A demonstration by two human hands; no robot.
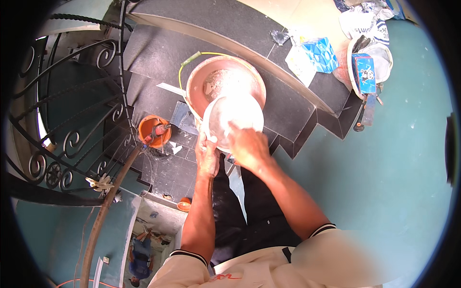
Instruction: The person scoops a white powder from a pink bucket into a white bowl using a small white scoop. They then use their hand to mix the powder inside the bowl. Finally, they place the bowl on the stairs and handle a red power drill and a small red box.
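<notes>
My left hand grips the near left edge of a round white tub, its thumb up by the rim. Strong glare washes out much of the tub's inside. My right hand lies over the tub's near right rim with fingers curled and reaching inward. Whether those fingers pinch anything is hidden. Just beyond, partly covered by the tub, stands a larger pale bucket with a yellow-green handle. Whitish, lumpy material coats its bottom.
Dark tiled steps surround the bucket. An orange bucket with a red power tool stands left, near a black iron railing. At right are a blue box and a tool-filled bucket. Another person appears lower left.
</notes>
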